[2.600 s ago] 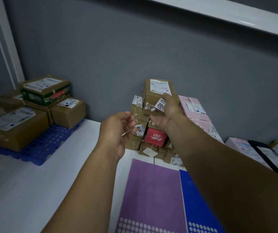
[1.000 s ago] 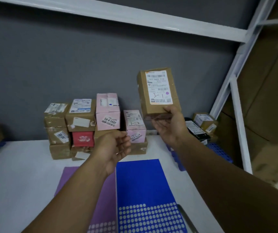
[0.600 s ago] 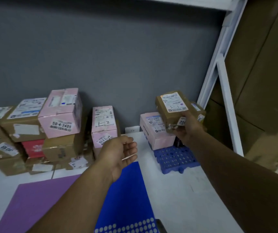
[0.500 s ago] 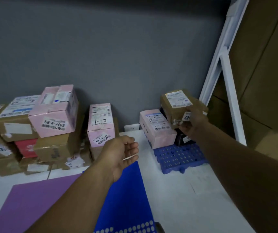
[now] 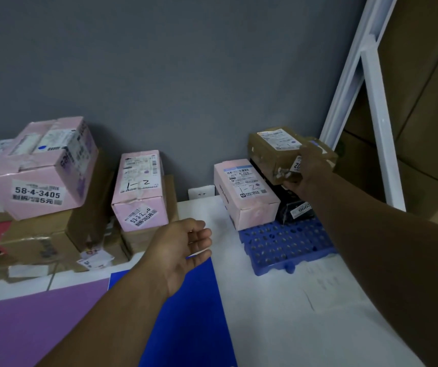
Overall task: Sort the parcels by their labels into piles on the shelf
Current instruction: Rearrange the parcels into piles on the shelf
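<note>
A pile of parcels [image 5: 37,181] stands at the left, the left hand [image 5: 178,250] is in the middle, empty, with fingers loosely spread, and at the right the right hand [image 5: 310,170] grips a brown parcel [image 5: 270,152] over a blue tray [image 5: 284,245].

Right grip [image 5: 310,169] seemingly clasping; left grip [image 5: 179,249] relaxed.

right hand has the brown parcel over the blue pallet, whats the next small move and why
Probably lower the brown parcel onto the black parcel and let go. The right hand grips it above that pile on the blue pallet, beside the pink box; whether it rests there yet is unclear.
</note>
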